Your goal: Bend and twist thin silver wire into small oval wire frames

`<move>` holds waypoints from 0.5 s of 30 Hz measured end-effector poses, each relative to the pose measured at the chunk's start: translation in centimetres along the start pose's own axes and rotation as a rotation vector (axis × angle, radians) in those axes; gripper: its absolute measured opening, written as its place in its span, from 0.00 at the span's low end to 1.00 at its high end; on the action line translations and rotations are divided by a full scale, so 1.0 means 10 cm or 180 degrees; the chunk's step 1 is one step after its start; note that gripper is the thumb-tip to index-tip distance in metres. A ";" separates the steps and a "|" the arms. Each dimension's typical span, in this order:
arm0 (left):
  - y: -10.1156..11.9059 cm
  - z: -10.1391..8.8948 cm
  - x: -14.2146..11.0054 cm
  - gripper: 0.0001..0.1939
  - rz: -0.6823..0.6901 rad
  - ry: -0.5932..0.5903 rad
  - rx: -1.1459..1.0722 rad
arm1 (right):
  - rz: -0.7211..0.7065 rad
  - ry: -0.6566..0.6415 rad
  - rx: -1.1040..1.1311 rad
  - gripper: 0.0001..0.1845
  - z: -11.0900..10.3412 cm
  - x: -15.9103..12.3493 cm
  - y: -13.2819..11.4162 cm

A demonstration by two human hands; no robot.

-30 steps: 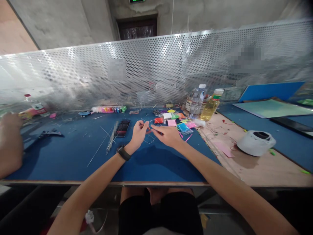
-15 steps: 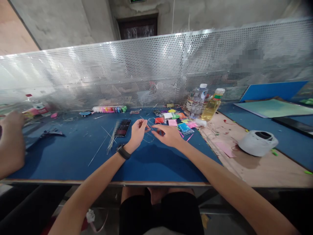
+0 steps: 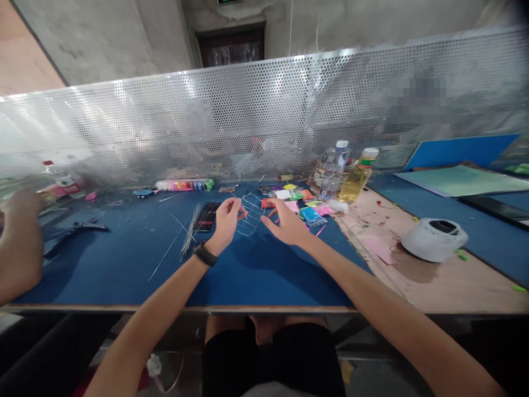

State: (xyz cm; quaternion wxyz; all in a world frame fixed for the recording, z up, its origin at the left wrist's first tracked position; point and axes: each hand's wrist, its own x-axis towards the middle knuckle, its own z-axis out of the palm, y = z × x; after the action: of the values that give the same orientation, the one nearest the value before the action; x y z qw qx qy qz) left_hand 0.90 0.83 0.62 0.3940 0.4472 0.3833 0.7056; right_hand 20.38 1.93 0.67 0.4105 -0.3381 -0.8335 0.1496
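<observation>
A thin silvery wire frame [image 3: 250,221], rounded in outline with several wires running across it, is held just above the blue table. My left hand [image 3: 225,221], with a dark watch on its wrist, pinches the frame's left side between thumb and fingertips. At the right edge, my right hand [image 3: 286,223] curls its thumb and forefinger around the wire; the exact contact is too fine to see. Left of my left hand lies a dark phone [image 3: 210,216], with a bundle of thin metal wires [image 3: 188,240] beside it.
Colourful clay packets [image 3: 312,216] lie behind my right hand. A clear bottle [image 3: 330,173] and a bottle of yellow liquid [image 3: 359,175] stand behind them. At right is a white roll-shaped object [image 3: 433,240]. Another person's arm [image 3: 20,242] reaches in at left, near dark pliers-like tools [image 3: 76,231].
My hands have moved apart, with my right hand shifting to the right edge of the wire frame. The frame now faces me more openly, and its cross wires show.
</observation>
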 end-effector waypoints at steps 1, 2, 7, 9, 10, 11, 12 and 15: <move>0.00 0.00 0.00 0.14 0.0001 -0.0020 -0.0026 | 0.0067 -0.0041 0.0055 0.26 0.02 0.00 0.02; 0.00 0.00 0.00 0.14 0.0001 -0.0050 -0.0048 | 0.0133 -0.0087 0.0113 0.25 0.04 0.00 0.05; 0.03 0.02 -0.02 0.14 0.0016 -0.0105 -0.0081 | 0.0397 -0.0237 0.0077 0.18 0.08 0.01 0.07; 0.04 0.02 -0.02 0.14 0.0061 -0.0034 0.0002 | 0.0560 -0.0114 -0.0239 0.18 0.06 0.01 0.02; 0.04 0.03 -0.02 0.14 0.0095 0.0012 0.0069 | 0.0627 -0.0006 -0.0408 0.19 0.05 0.00 -0.01; 0.05 0.03 -0.02 0.14 0.0135 0.0058 0.0137 | 0.0648 0.0099 -0.0540 0.21 0.03 0.00 -0.04; 0.05 0.03 -0.02 0.14 0.0173 0.0097 0.0199 | 0.0589 0.0167 -0.0596 0.22 0.03 0.00 -0.08; 0.04 0.04 -0.03 0.14 0.0247 0.0110 0.0307 | 0.0063 0.0054 -0.0398 0.19 0.05 -0.01 -0.16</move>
State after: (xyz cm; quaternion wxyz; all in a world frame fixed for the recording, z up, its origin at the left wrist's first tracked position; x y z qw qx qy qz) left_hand 1.25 0.52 0.97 0.3377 0.4679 0.4060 0.7087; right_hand 19.36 0.72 1.10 0.3942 -0.3726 -0.8344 0.0983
